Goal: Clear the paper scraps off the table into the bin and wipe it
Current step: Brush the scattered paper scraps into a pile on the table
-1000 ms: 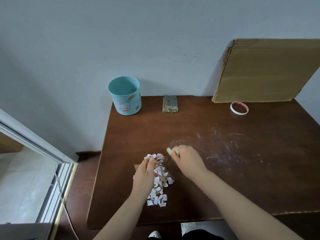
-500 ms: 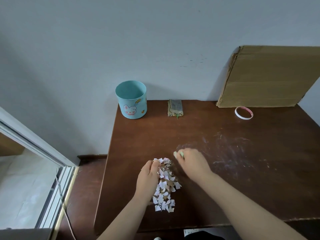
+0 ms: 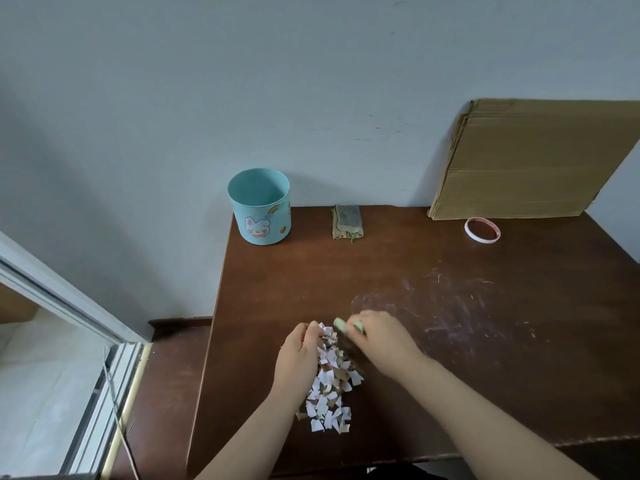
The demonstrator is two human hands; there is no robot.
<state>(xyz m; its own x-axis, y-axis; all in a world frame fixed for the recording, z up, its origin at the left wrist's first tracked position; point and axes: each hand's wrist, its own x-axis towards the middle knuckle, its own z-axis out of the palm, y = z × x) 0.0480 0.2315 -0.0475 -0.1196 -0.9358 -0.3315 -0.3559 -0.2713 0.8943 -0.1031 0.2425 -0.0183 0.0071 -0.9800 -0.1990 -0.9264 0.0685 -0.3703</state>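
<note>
Head view: scraps [image 3: 329,386] strung out near-to-far.
Left hand [image 3: 298,355]: cupped against them, I can't tell if pinching.
Right hand [image 3: 384,337]: opposite side, grips green tool [image 3: 341,325].
Bin [image 3: 259,220]: far-left, nearer the left one.

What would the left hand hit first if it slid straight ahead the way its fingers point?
The left hand would cross bare table, then probably reach the folded cloth by the wall; depth is unclear. The bin sits left of that line.

No text, label or number is legible anywhere in view
</note>
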